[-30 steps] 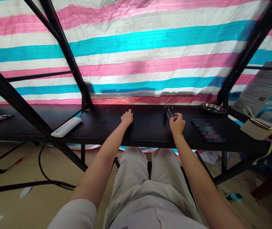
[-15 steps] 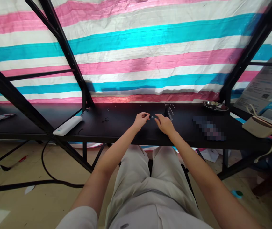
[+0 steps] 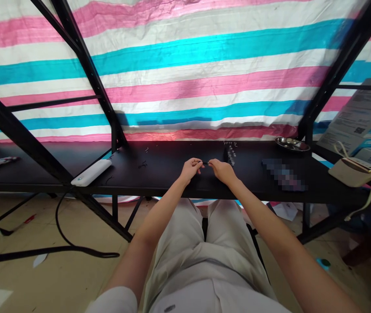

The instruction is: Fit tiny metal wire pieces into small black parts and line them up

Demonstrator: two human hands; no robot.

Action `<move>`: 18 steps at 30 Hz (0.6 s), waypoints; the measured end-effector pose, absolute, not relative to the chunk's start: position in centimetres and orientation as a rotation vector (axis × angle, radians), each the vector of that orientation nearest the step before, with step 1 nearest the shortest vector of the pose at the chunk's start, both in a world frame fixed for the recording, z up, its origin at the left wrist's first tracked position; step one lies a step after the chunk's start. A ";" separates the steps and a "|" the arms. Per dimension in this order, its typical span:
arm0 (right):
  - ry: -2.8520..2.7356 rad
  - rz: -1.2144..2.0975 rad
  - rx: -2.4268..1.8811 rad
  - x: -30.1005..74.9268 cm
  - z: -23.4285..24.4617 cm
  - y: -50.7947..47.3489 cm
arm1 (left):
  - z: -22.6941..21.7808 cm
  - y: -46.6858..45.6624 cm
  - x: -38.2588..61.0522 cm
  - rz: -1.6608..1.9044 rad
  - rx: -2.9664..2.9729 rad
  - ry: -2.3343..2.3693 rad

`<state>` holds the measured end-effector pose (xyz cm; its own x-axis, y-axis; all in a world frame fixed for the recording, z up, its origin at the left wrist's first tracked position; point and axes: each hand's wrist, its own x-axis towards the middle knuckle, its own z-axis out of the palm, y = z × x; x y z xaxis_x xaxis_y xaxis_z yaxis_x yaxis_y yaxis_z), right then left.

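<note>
Over the black tabletop, a small dark thin piece (image 3: 205, 163) bridges the fingertips of both hands; it is too small to name. My left hand (image 3: 191, 168) is closed in a pinch at its left end. From the other side, my right hand (image 3: 221, 169) pinches its right end. Just beyond the right hand stands a dark holder (image 3: 227, 155) with several small clear, round-topped pieces (image 3: 233, 155) along it. Tiny white bits (image 3: 230, 143) lie at its far end. Several thin black bits (image 3: 143, 164) are scattered to the left.
A white oblong case (image 3: 92, 172) lies left by the black frame post (image 3: 97, 87). To the right are a shiny metal dish (image 3: 293, 144), a blurred-out flat object (image 3: 283, 174) and a beige purse (image 3: 351, 171) with a strap. Striped sheeting (image 3: 205, 82) hangs behind the table.
My right hand's fingers have closed onto the small piece, where before they were spread apart near it. Both hands have dipped slightly, and the piece between them shows darker.
</note>
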<state>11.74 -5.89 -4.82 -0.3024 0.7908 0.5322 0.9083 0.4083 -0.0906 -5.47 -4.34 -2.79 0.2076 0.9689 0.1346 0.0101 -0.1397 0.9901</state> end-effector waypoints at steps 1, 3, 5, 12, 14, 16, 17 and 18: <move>-2.167 -0.329 -1.445 11.7 -4.8 -5.9 | -3.0 -4.2 -5.4 1.151 1.414 1.010; -2.168 -0.370 -1.443 11.7 -4.7 -5.9 | -3.3 -3.9 -5.4 1.172 1.406 1.020; -2.166 -0.398 -1.443 11.7 -4.7 -5.9 | -3.5 -3.7 -5.3 1.191 1.411 1.029; -2.149 -0.408 -1.450 11.7 -4.6 -6.0 | -4.0 -3.7 -5.0 1.283 1.497 1.050; -2.156 -0.393 -1.458 11.7 -4.6 -6.1 | -4.1 -3.7 -5.0 1.294 1.520 1.047; -2.160 -0.369 -1.459 11.7 -4.5 -6.2 | -4.2 -3.7 -5.1 1.294 1.531 1.047; -2.159 -0.354 -1.455 11.7 -4.5 -6.2 | -4.3 -3.7 -5.1 1.293 1.535 1.052; -2.158 -0.338 -1.448 11.7 -4.5 -6.2 | -4.4 -3.7 -5.1 1.293 1.539 1.061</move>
<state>11.68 -6.23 -4.50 -0.2970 0.7853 0.5432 0.9139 0.3987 -0.0767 -5.13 -3.66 -4.39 0.1088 0.9546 0.2772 0.0859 -0.2868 0.9541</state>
